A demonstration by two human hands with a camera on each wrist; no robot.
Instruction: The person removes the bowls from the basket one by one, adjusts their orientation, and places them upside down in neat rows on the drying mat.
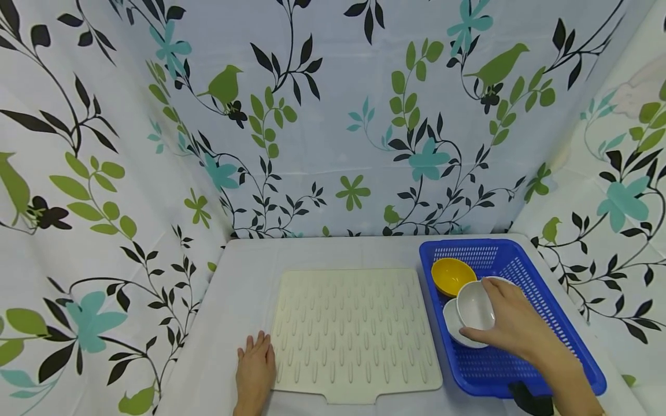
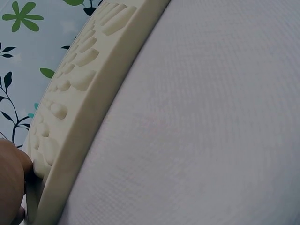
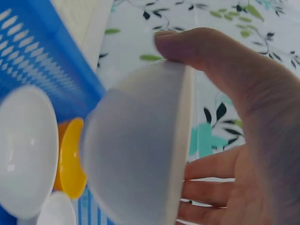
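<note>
My right hand [image 1: 515, 320] grips a white bowl [image 1: 476, 306] by its rim, thumb on one side and fingers on the other. The bowl is tilted over a blue plastic basket [image 1: 486, 370]. Just under it in the basket sits another white bowl [image 1: 451, 325], partly covered in the head view. A yellow bowl [image 1: 450, 274] lies beside them, toward the basket's back left corner. My left hand [image 1: 255, 370] rests with fingers extended at the left edge of a cream ridged board [image 1: 356, 329]. In the left wrist view, only part of that hand [image 2: 11, 183] shows.
A white cloth [image 1: 218, 335] covers the table. The basket stands close on the board's right, near the table's right edge. Patterned curtains [image 1: 322, 133] with leaves and birds hang behind and at both sides. A dark strap [image 1: 531, 398] crosses the basket's front rim.
</note>
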